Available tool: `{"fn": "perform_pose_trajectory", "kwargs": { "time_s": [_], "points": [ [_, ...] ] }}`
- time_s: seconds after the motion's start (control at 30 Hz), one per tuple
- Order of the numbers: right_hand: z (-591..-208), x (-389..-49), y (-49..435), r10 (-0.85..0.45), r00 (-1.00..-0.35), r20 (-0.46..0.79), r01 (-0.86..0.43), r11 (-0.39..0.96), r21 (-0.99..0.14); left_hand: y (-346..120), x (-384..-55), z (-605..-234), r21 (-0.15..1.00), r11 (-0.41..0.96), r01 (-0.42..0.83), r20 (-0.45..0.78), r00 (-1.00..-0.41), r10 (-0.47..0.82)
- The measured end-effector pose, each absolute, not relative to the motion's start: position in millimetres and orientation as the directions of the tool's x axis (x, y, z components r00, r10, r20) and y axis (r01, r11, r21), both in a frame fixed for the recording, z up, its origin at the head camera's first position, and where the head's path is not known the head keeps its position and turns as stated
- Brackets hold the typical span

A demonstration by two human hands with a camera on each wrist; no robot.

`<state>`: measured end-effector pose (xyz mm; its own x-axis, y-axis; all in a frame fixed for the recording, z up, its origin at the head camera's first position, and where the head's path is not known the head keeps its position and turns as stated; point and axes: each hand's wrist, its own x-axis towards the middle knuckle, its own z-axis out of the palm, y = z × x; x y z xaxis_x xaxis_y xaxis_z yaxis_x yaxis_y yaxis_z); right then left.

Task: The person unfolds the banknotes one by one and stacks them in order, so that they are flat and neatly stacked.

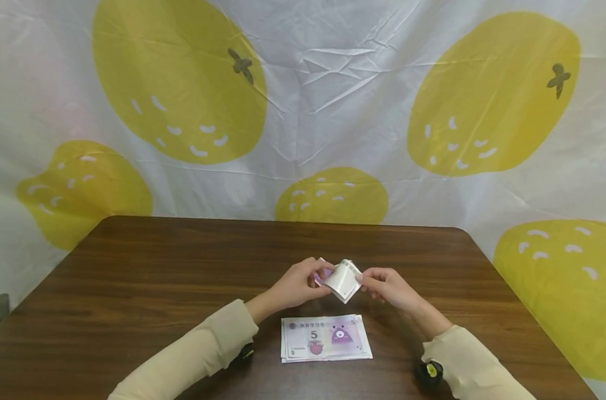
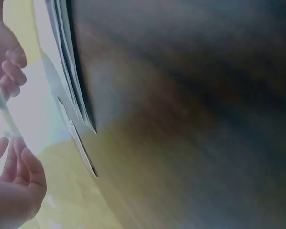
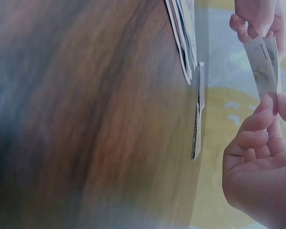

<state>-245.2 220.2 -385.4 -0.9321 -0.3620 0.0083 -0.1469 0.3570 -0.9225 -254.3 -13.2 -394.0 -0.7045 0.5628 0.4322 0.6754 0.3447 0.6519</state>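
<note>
My left hand (image 1: 297,282) pinches the left side of a small play banknote (image 1: 345,281), held above the table with its whitish side showing. At the opposite edge, the thumb and fingertips of my right hand (image 1: 390,288) pinch the same banknote. It looks bent between the two hands, with two layers visible in the right wrist view. Nearer the body lies a stack of play banknotes (image 1: 326,339), its top one purple and white, printed with a 5 and a one-eyed cartoon figure. A purple piece (image 1: 321,278) shows behind my left fingers, partly hidden by them.
Everything is on a dark brown wooden table (image 1: 183,266). In the right wrist view a small folded paper (image 3: 198,119) lies on the table beyond the stack. Behind the table hangs a white curtain (image 1: 323,111) printed with yellow lemons.
</note>
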Motion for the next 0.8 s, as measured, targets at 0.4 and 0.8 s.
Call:
{"fn": "perform_pose_trajectory", "kwargs": {
  "time_s": [0.4,0.8],
  "points": [
    [-389.2,-241.7,216.8,-0.372,-0.928,-0.010,-0.118,0.320,-0.940,-12.2,-249.7,-388.7,0.613,0.383,0.691,0.555,-0.721,0.415],
    [-389.7,-238.1,216.2,-0.371,-0.928,0.025,-0.132,0.266,-0.955,-18.5,-250.5,-390.0,0.775,0.363,0.518,0.435,-0.853,0.289]
  ]
}}
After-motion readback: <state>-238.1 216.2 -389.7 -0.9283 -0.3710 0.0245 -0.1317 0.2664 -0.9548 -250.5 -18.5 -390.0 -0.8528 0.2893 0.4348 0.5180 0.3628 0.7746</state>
